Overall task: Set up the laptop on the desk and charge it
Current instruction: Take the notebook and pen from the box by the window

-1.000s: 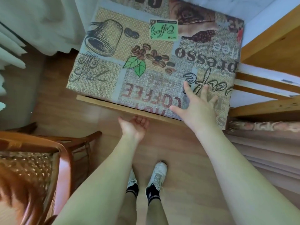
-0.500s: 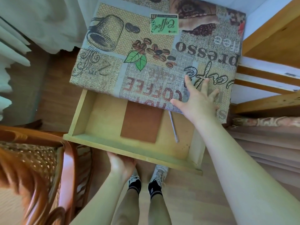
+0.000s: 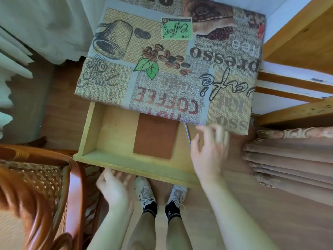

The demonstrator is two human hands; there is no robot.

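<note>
While the desk [image 3: 173, 56] under its coffee-print cloth stands beyond both hands, the right hand [image 3: 207, 152] hovers, blurred, fingers loosely spread, over the open drawer [image 3: 108, 138]. A brown notebook [image 3: 155, 138] and pen [image 3: 187, 132] lie just left of it. The left hand [image 3: 113, 188], relaxed and empty, sits just below the drawer's front edge.

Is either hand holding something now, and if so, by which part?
Nothing is held. The left hand hangs open just below the drawer front; the blurred right hand hovers open over the drawer.
</note>
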